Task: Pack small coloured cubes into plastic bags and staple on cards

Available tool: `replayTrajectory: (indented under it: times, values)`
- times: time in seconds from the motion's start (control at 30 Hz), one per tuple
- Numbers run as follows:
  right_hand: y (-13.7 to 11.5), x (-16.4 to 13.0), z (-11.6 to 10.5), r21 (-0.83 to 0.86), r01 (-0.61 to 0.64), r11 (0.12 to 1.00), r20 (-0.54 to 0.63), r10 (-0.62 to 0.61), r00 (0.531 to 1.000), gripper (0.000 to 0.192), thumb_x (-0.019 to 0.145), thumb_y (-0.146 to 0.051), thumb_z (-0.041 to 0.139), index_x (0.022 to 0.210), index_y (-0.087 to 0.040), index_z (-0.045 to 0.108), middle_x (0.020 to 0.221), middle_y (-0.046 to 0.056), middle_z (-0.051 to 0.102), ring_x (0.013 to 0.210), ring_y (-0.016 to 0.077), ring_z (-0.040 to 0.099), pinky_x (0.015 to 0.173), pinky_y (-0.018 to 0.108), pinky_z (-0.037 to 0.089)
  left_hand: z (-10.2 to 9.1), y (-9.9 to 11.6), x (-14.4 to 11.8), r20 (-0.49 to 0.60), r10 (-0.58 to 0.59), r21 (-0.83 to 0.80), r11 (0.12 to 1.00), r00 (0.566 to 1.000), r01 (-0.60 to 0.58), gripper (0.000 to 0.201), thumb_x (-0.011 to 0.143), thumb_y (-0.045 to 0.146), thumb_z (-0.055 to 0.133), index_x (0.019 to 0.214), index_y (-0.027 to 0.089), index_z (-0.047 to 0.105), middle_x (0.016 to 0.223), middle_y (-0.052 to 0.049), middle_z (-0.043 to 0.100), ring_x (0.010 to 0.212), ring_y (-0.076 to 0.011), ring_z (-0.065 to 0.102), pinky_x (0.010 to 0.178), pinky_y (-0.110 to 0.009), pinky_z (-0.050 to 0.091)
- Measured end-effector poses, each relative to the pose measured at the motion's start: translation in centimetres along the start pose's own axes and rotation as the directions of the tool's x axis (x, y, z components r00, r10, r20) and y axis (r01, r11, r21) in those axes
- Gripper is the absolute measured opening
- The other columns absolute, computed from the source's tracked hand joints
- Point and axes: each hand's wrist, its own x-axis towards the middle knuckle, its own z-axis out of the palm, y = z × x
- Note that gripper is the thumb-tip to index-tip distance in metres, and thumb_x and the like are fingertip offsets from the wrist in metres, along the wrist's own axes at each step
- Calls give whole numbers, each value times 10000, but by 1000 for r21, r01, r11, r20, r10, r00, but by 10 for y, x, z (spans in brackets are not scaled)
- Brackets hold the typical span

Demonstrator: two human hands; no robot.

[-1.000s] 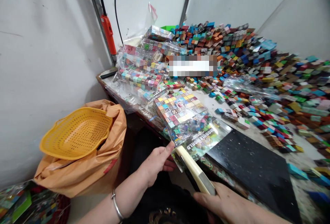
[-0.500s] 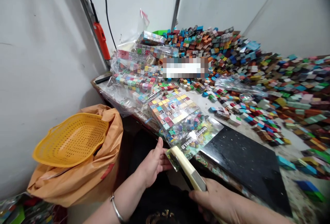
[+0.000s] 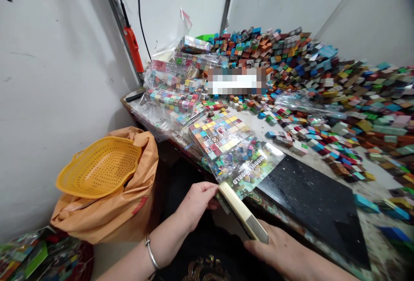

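My right hand (image 3: 278, 242) is wrapped around a cream and grey stapler (image 3: 242, 210). Its front end sits at the near-left end of a printed green header card (image 3: 254, 173) on a clear plastic bag. Inside the bag, a flat block of patterned cubes (image 3: 221, 136) shows, with small colourful pieces beside it. At that same end of the card, my left hand (image 3: 199, 203) has thumb and fingers pinched together on its edge. The stapler hides part of the card and the exact grip.
Loose coloured cubes (image 3: 268, 52) are heaped along the table's back and right. Bagged cube packs (image 3: 174, 98) lie at the back left. A black board (image 3: 310, 203) rests at the near right. On the left, a yellow basket (image 3: 100, 167) sits on an orange sack (image 3: 106, 225).
My left hand has gone from open fingers beside the card to a pinch on its edge. The stapler stays at the card's end. The whole view has shifted slightly.
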Motion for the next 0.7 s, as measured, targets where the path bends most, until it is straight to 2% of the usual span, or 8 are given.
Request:
replayTrajectory:
  times: [0.07,0.13,0.27,0.4,0.53,0.6,0.7]
  values:
    - [-1,0,-1,-6,0,1000,11,0,1000,299,641,-335,480,852,-177,622,805,40,637,750,219,559,692,289,425,0,3,1,-53,53,149,988,997,-45,234,733,284,523,793,105,661,633,-47,613,563,-106,535,521,-208,382]
    - [-1,1,-1,-14,11,1000,20,-11,1000,283,646,-321,472,840,-177,618,806,36,641,743,216,560,673,284,423,0,5,2,-68,85,221,973,994,-68,230,728,275,517,773,102,661,578,-33,589,531,-101,516,498,-203,365]
    - [3,3,0,-69,3,998,45,0,999,257,669,-301,431,812,-163,594,786,42,634,730,208,559,632,274,412,1,6,1,-83,85,223,973,993,-65,228,725,285,518,757,99,645,546,-20,567,514,-101,511,488,-201,362]
    - [6,6,1,-76,-8,997,62,13,998,216,693,-315,425,769,-163,558,750,37,606,704,186,549,593,258,406,3,5,-1,-110,138,258,960,984,-106,216,727,290,521,737,109,638,554,-16,568,521,-102,513,496,-201,364]
    - [3,1,-2,112,-118,987,157,100,983,233,714,-372,442,756,-166,542,730,35,600,690,178,564,550,233,424,4,6,-3,-102,149,228,966,984,-122,226,727,307,532,749,112,643,550,-13,567,529,-106,515,508,-204,368]
    - [-2,-3,-7,111,-136,985,148,119,982,245,720,-387,452,741,-166,554,765,46,621,741,196,572,617,245,438,3,6,-2,-88,135,176,977,987,-118,230,726,311,541,752,108,645,543,-14,565,524,-103,512,505,-201,361]
    - [-5,-6,-12,49,-74,996,97,69,993,247,731,-391,463,795,-182,578,843,40,644,815,222,571,703,264,433,2,5,-2,-76,109,85,991,991,-102,232,721,318,556,746,106,647,538,-16,563,515,-97,501,499,-198,348]
